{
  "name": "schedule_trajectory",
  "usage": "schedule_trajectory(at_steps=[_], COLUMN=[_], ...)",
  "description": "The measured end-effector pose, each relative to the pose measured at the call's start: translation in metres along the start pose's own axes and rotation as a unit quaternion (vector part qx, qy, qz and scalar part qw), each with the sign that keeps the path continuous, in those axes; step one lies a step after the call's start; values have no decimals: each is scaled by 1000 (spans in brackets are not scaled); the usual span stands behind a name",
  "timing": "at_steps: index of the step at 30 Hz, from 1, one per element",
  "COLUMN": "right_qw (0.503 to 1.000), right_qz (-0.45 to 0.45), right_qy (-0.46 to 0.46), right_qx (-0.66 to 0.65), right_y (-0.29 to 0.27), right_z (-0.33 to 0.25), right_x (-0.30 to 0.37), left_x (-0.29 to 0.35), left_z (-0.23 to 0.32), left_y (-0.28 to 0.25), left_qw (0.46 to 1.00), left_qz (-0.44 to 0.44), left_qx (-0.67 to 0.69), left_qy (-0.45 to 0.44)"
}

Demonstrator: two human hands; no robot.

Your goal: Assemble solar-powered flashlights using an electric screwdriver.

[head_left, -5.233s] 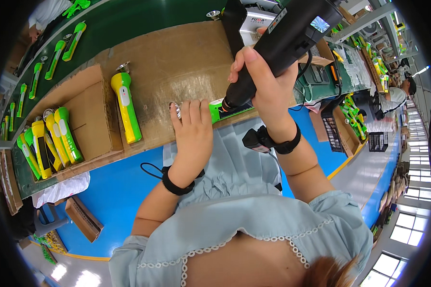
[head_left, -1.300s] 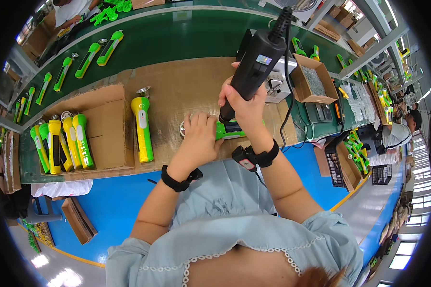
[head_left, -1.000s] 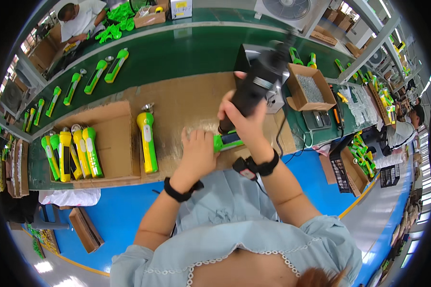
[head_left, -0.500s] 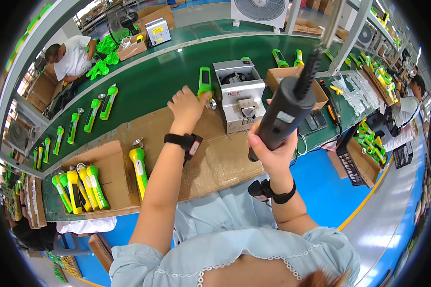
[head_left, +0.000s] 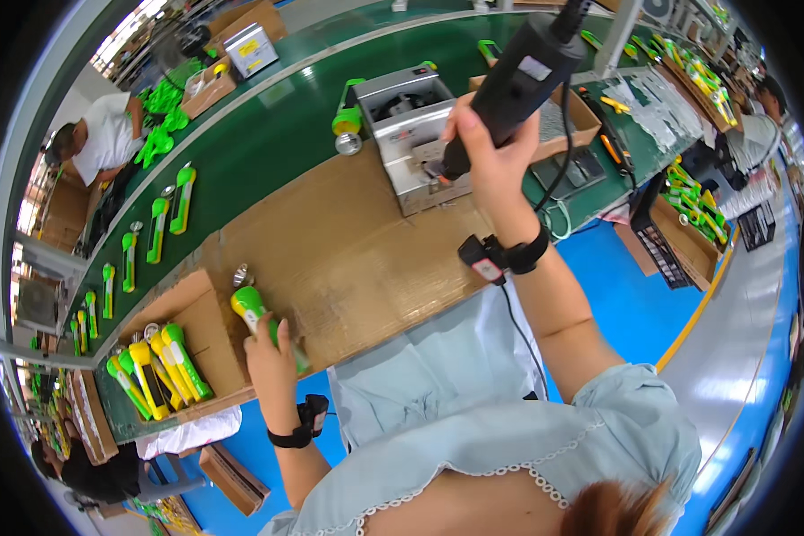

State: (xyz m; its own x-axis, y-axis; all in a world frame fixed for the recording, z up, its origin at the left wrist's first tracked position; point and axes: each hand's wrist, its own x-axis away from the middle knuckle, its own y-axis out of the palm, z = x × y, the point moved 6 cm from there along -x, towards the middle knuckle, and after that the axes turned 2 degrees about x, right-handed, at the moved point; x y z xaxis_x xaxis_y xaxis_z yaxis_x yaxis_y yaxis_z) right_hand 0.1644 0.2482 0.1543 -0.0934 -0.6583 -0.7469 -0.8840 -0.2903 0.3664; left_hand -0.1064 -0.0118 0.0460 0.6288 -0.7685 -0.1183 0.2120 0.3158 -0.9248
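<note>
My left hand is closed around the body of a green-and-white flashlight, which lies at the left end of the cardboard sheet with its silver reflector loose at the head. In my right hand is a black electric screwdriver, tilted so that its lower end is at the front of a grey screw feeder. Whether its bit touches the feeder I cannot tell. Another green flashlight rests left of the feeder, its round reflector hanging at the near end.
Several flashlights stand in a cardboard box at left. More lie along the green conveyor. A brown cardboard sheet covers the bench before me. Right of the feeder are a small carton and an orange-handled tool. Co-workers sit at both sides.
My left hand has moved from the flashlight beside the feeder to the one near the box and grasped it. The screwdriver has moved away from me, its lower end now at the feeder.
</note>
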Motion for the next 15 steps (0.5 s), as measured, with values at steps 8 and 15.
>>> schedule_trajectory(at_steps=[8,15], right_qw=[995,988], right_qz=[7,-44], right_qy=[49,85], right_qx=[90,119], right_y=[5,15], right_z=[41,27], right_x=[-7,-10], left_x=[21,-11], left_z=[67,128], left_y=[26,37], left_qw=[969,948], left_qz=[-150,51], left_qx=[133,40], left_qy=[142,311])
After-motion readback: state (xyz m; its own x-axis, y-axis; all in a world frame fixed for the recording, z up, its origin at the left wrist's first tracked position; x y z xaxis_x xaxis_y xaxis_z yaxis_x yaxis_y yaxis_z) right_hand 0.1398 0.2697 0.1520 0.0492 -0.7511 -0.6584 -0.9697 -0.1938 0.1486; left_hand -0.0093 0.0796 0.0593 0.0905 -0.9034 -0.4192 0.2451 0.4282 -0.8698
